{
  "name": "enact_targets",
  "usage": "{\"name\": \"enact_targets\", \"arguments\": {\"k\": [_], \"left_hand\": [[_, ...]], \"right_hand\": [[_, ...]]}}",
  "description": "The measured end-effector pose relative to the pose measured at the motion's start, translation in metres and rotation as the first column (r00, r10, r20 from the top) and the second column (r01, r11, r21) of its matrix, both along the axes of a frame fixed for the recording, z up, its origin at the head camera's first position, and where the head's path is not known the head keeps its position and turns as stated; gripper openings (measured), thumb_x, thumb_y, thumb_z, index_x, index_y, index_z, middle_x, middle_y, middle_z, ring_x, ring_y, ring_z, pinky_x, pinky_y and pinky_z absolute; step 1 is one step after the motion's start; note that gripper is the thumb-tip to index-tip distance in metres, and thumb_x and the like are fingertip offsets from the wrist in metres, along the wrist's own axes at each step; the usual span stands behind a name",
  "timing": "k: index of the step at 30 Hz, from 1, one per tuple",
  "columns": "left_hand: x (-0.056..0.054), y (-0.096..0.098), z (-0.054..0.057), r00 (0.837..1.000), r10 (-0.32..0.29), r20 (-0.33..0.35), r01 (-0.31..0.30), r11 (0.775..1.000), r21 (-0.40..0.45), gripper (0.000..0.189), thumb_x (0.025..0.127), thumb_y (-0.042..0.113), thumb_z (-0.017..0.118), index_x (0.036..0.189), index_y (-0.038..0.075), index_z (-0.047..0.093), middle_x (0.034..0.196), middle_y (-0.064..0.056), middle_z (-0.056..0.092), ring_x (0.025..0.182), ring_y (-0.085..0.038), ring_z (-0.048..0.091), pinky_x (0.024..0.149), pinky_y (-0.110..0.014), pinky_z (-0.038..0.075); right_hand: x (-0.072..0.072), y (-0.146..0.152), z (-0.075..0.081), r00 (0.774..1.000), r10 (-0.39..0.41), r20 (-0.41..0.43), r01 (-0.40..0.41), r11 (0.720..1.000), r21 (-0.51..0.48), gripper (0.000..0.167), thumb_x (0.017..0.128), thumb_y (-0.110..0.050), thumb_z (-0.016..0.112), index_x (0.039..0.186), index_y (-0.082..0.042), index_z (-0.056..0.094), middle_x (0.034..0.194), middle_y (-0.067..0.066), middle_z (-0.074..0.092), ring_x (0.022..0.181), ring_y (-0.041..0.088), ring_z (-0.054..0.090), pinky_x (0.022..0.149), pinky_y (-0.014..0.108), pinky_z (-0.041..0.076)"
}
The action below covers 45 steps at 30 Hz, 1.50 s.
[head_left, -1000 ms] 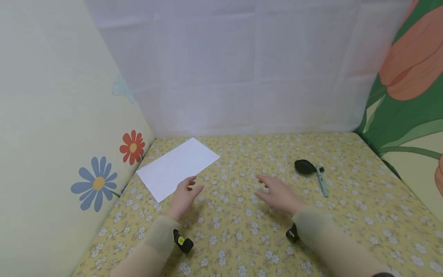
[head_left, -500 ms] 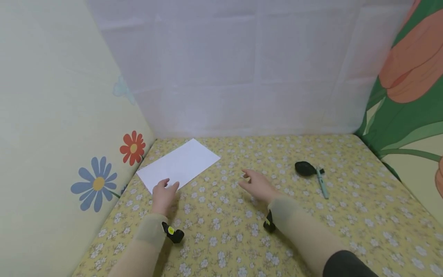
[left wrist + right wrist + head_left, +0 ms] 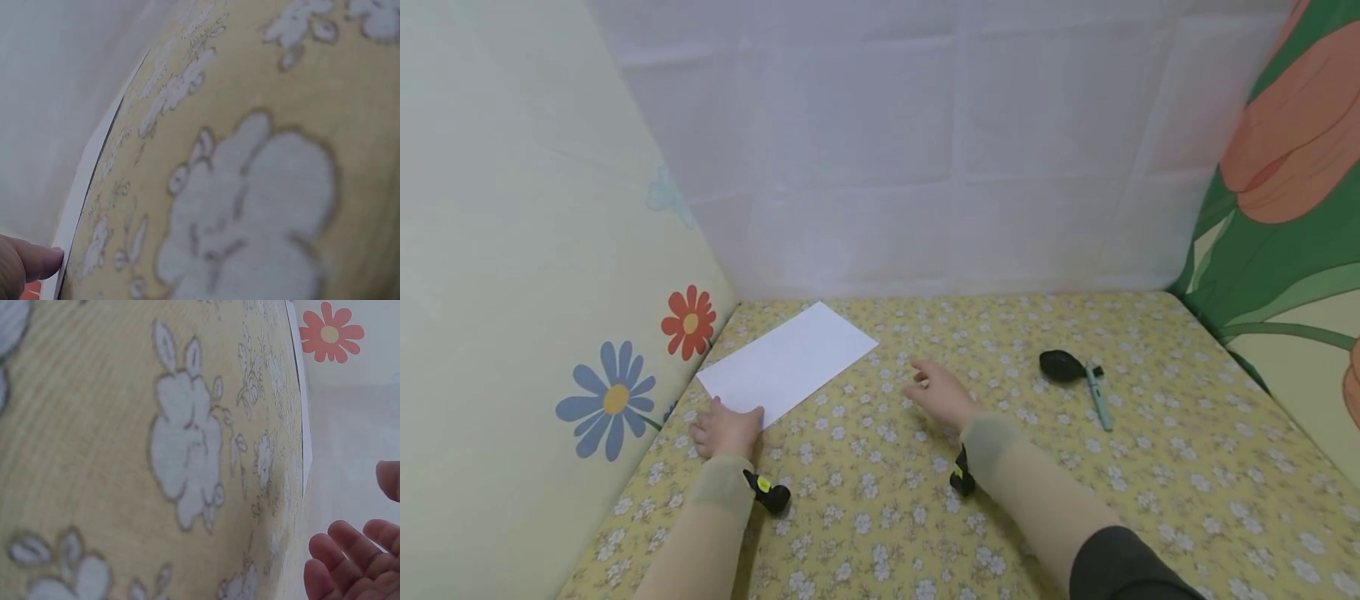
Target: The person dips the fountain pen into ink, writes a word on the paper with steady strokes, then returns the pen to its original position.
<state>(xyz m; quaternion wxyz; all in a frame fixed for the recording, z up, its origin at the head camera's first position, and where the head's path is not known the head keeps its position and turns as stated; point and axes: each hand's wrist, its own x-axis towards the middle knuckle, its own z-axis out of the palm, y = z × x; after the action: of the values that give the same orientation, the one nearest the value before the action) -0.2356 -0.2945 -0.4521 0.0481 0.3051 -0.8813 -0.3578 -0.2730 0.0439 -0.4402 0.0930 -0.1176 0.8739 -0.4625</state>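
A white sheet of paper [image 3: 797, 354] lies flat and slanted at the far left of the table. My left hand [image 3: 727, 429] rests at its near corner, thumb and index finger spread apart. In the left wrist view the thumb [image 3: 44, 261] meets the paper's edge [image 3: 81, 187]; the other fingers are out of that view. Right of the paper, my right hand [image 3: 943, 393] hovers over the cloth with nothing in it. Its fingers [image 3: 350, 547] are loosely bent and apart from the thumb in the right wrist view.
On the right lies a black bulb-shaped blower [image 3: 1060, 366], with a pale green pen [image 3: 1098, 398] by its narrow end. A yellow floral cloth [image 3: 880, 475] covers the table. A white sheet [image 3: 880, 167] hangs at the back, and painted walls flank both sides.
My left hand has moved left onto the paper's near corner, its fingers turning down. My right hand has shifted left across the cloth. Paper, blower and pen stay in place.
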Motion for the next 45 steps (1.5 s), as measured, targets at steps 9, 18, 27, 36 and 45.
{"name": "enact_targets", "arguments": {"k": [9, 18, 27, 36, 45], "left_hand": [[-0.006, -0.008, -0.009, 0.999, -0.041, -0.026, 0.041, 0.999, -0.005, 0.093, 0.086, 0.033, 0.064, 0.153, 0.0, 0.01, 0.154, -0.032, 0.011, 0.141, -0.049, -0.009, 0.109, -0.066, -0.002], [-0.01, -0.011, -0.01, 0.996, -0.084, -0.028, 0.082, 0.995, -0.06, 0.087, 0.084, 0.03, 0.065, 0.152, 0.001, 0.02, 0.15, -0.031, 0.023, 0.14, -0.051, 0.004, 0.106, -0.068, 0.006], [-0.014, -0.015, -0.012, 0.982, -0.187, 0.005, 0.187, 0.98, -0.07, 0.083, 0.088, 0.032, 0.065, 0.151, 0.0, 0.022, 0.152, -0.029, 0.022, 0.141, -0.049, 0.002, 0.106, -0.069, -0.002], [-0.016, -0.015, -0.011, 0.934, -0.35, 0.073, 0.355, 0.931, -0.08, 0.079, 0.09, 0.038, 0.063, 0.152, 0.006, 0.025, 0.157, -0.023, 0.015, 0.143, -0.046, -0.005, 0.105, -0.07, -0.007], [-0.016, -0.016, -0.013, 0.872, -0.484, 0.073, 0.489, 0.867, -0.094, 0.079, 0.091, 0.04, 0.063, 0.152, 0.006, 0.025, 0.156, -0.023, 0.018, 0.143, -0.046, -0.004, 0.104, -0.07, -0.008]], "right_hand": [[0.0, 0.0, -0.003, 1.0, -0.016, 0.002, 0.016, 1.0, 0.002, 0.061, 0.098, -0.033, 0.057, 0.15, -0.014, 0.033, 0.136, 0.01, 0.05, 0.122, 0.028, 0.051, 0.091, 0.044, 0.049], [-0.002, 0.002, -0.006, 1.0, -0.024, 0.009, 0.024, 1.0, 0.007, 0.061, 0.097, -0.034, 0.057, 0.149, -0.012, 0.035, 0.136, 0.01, 0.051, 0.121, 0.03, 0.051, 0.089, 0.046, 0.048], [-0.003, 0.002, -0.009, 0.996, -0.077, 0.034, 0.077, 0.997, 0.0, 0.064, 0.096, -0.035, 0.06, 0.149, -0.008, 0.035, 0.136, 0.014, 0.051, 0.122, 0.031, 0.05, 0.098, 0.048, 0.044], [-0.001, 0.002, -0.01, 0.987, -0.126, 0.1, 0.134, 0.988, -0.072, 0.062, 0.097, -0.031, 0.058, 0.15, -0.011, 0.033, 0.143, 0.014, 0.045, 0.128, 0.033, 0.046, 0.102, 0.05, 0.04], [0.0, 0.0, -0.009, 0.982, -0.138, 0.129, 0.151, 0.984, -0.095, 0.058, 0.099, -0.028, 0.055, 0.149, -0.008, 0.034, 0.142, 0.017, 0.046, 0.128, 0.035, 0.045, 0.101, 0.05, 0.041]]}}
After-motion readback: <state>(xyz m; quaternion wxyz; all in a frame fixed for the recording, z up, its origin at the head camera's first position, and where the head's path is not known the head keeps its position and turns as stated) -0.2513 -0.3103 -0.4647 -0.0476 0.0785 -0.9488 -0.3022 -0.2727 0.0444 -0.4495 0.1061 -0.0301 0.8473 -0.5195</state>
